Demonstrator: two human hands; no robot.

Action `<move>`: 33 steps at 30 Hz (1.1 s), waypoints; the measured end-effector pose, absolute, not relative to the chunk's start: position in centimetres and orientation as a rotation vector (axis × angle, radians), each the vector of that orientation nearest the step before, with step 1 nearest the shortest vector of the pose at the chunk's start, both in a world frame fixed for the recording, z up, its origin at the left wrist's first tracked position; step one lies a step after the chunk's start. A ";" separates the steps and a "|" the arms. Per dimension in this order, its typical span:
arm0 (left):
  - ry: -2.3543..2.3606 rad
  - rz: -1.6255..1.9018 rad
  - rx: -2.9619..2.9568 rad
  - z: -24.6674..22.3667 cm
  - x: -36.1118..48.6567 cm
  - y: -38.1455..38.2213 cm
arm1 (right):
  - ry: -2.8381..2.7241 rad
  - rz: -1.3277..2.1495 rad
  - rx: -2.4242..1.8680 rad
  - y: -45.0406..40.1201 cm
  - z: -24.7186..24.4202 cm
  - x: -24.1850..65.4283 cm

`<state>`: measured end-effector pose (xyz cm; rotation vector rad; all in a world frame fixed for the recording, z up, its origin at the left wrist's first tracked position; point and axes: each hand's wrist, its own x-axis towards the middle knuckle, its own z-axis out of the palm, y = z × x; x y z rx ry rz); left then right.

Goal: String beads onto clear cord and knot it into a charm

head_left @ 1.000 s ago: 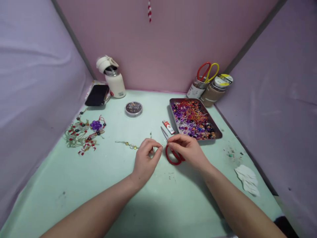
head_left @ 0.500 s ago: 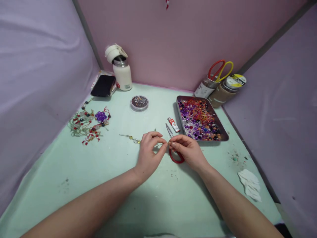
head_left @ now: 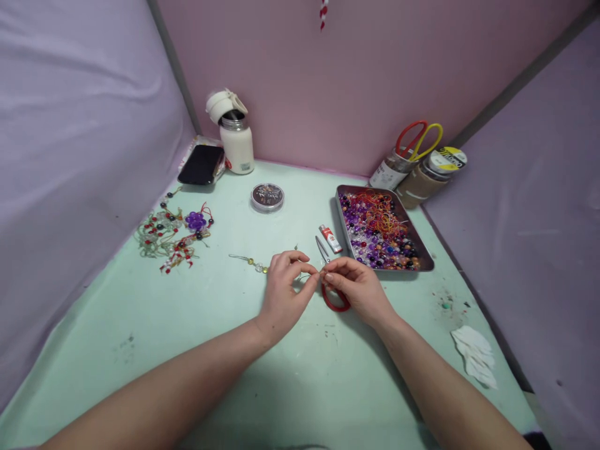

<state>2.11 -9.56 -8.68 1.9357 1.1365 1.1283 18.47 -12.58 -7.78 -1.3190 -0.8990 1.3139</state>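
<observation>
My left hand [head_left: 288,290] pinches a thin cord [head_left: 304,277] between thumb and forefinger. Right against it, my right hand [head_left: 357,289] is closed in a pinch, its fingertips on the same cord; the exact spot is too small to make out. Out from behind my left hand runs a beaded string [head_left: 258,267] with yellow and clear beads, lying on the table and partly covered by the hand. Red-handled scissors [head_left: 336,305] lie beneath my right fingers, blades pointing away. Beyond them is a red and white lighter or small tube [head_left: 330,239].
A metal tray [head_left: 341,215] of beads and cords stands at right. Behind it are two jars [head_left: 424,181], one holding red and yellow scissor handles. Finished bead strings [head_left: 164,234], a phone [head_left: 202,165], a bottle [head_left: 237,147] and a round tin [head_left: 267,197] stand left. A crumpled tissue [head_left: 474,355] lies right.
The whole view has shifted slightly, so things appear a little lower and further right. Both hands keep their pinch at the same place, with hardly any visible motion.
</observation>
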 end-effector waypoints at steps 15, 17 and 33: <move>1.109 1.087 1.956 -9.1 2.1 -9.5 | -0.935 1.288 -1.320 -12.6 -8.0 18.6; 1.103 1.083 1.961 -9.1 2.2 -9.5 | -0.942 1.288 -1.320 -12.6 -7.9 18.5; 1.077 1.051 1.949 -9.0 2.2 -9.5 | -0.986 1.225 -1.354 -12.5 -8.1 18.6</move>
